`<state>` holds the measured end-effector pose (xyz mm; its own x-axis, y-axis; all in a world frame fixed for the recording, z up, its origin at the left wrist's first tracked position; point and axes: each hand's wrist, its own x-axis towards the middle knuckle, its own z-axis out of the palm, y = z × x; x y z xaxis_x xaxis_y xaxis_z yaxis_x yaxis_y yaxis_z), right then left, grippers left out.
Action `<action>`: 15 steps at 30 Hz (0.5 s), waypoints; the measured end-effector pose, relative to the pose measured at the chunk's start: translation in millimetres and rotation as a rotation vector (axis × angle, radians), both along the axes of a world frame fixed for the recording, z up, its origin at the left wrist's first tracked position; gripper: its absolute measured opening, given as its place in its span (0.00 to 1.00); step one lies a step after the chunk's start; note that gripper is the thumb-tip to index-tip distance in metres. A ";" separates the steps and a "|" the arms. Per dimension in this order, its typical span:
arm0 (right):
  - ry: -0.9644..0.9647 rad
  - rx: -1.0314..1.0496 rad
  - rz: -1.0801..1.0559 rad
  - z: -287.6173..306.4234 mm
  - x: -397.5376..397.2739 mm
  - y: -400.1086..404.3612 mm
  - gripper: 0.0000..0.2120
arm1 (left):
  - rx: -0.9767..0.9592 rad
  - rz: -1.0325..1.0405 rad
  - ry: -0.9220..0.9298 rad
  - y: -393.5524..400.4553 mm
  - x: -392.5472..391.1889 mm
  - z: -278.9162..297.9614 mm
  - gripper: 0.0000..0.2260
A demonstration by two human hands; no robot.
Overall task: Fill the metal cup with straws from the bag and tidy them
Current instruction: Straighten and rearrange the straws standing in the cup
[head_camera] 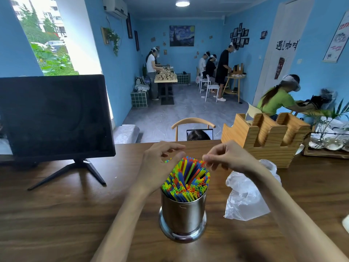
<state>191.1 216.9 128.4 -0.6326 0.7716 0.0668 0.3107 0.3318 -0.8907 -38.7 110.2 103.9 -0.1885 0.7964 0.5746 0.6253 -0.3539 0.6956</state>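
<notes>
two bare forearms reach in from the bottom edge toward the metal cup point(182, 214), which stands upright on the wooden table point(66, 214) right in front of the person. the cup is packed with coloured straws point(186, 179), most leaning toward the far side and fanning out unevenly, a few tips standing higher than the rest.

the left hand point(160, 163) sits against the left side of the bundle, fingers loosely spread and relaxed, its palm edge touching the straws and holding nothing. the right hand point(226, 157) hovers over the right rim, thumb and forefinger pinched on the tip of what looks like an orange-red straw. the two hands are apart, one on each flank of the bundle.

the plastic bag point(247, 195) lies crumpled just right of the cup and seems empty, so the filling looks done and tidying is the step in hand.

to do it well, the left hand should act as a steady wall so the fan does not tip out while the right eases the stray straw down level. light taps on the raised tips would even the tops. pressing hard risks kinking the thin straws or rocking the cup.

a dark monitor point(54, 114) stands at left and a wooden holder point(268, 140) behind right.
</notes>
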 end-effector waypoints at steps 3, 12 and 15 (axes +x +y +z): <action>0.185 0.190 -0.109 27.8 -4.7 -4.6 0.14 | -0.002 -0.020 0.013 -0.5 2.4 4.3 0.09; 0.712 0.282 -0.170 85.7 -19.0 -25.8 0.08 | -0.207 -0.171 0.025 0.5 11.2 4.7 0.12; 0.785 0.201 -0.161 83.4 -18.7 -24.3 0.09 | -0.179 -0.202 -0.079 -2.6 9.7 9.6 0.07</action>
